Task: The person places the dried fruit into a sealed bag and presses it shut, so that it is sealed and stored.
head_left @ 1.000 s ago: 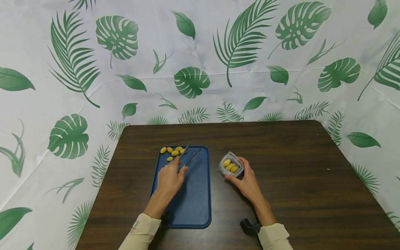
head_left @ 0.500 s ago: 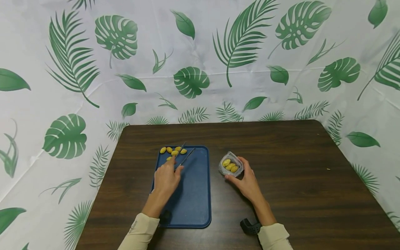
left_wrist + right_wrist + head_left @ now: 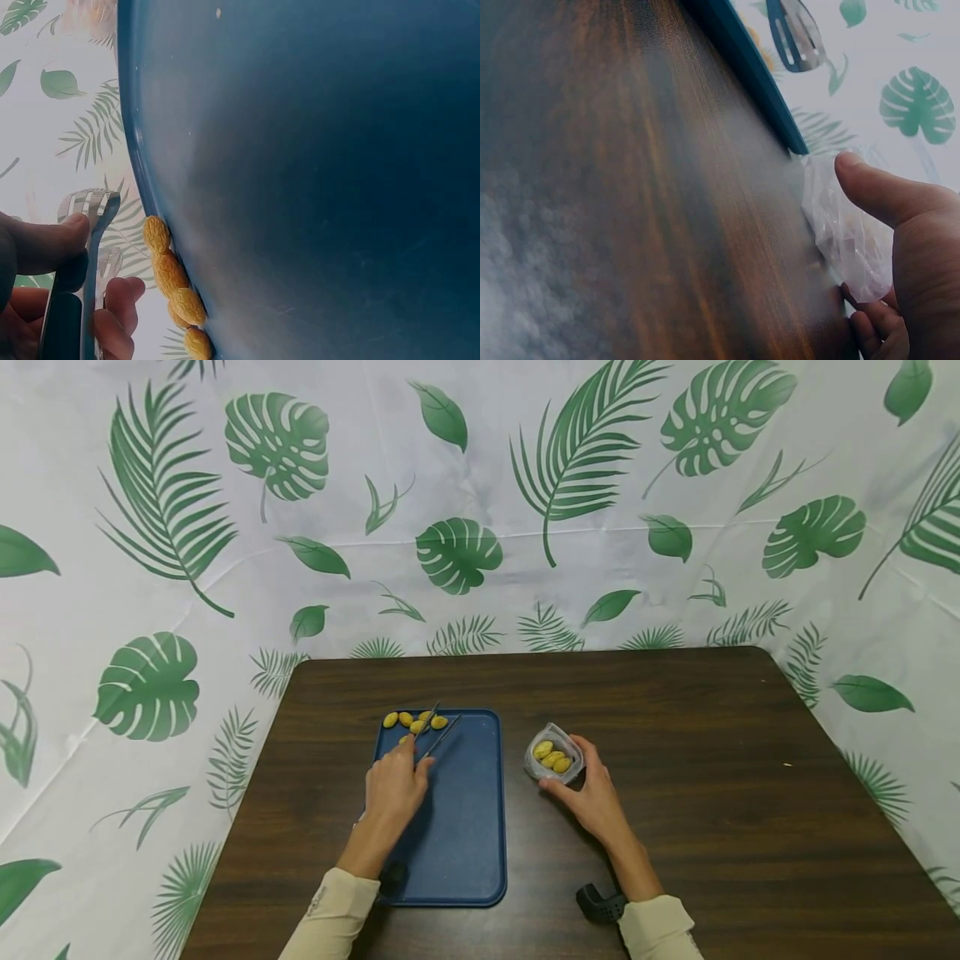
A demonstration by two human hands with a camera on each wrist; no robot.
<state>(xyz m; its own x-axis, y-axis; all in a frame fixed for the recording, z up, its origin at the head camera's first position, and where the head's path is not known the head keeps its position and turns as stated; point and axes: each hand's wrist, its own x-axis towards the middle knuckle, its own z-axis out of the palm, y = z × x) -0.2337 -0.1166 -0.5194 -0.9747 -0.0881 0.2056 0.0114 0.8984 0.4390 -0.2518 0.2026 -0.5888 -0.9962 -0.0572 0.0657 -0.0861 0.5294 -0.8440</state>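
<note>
Behind everything you have a white backdrop point(image 3: 480, 468) printed with green leaves, filling the upper half of the head view. Below it spreads the dark wood surface point(image 3: 712, 793). On that, left of centre in the frame, lies your blue tray point(image 3: 461, 835). Your left grip point(image 3: 393, 783) is over the tray's left side, fingers and thumb wrapped on metal tongs, whose arms stand apart. Your right grip point(image 3: 590, 793), right of the tray, is curved around a clear container point(image 3: 534, 769) with thumb and fingers on opposite sides, spread about as wide as it is. The tongs point(image 3: 91, 262) point toward the tray's far edge; you cannot tell whether their tips touch anything. Smallest are the yellow pieces point(image 3: 439, 722): six show at the tray's upper left, and a few more sit in the container.
</note>
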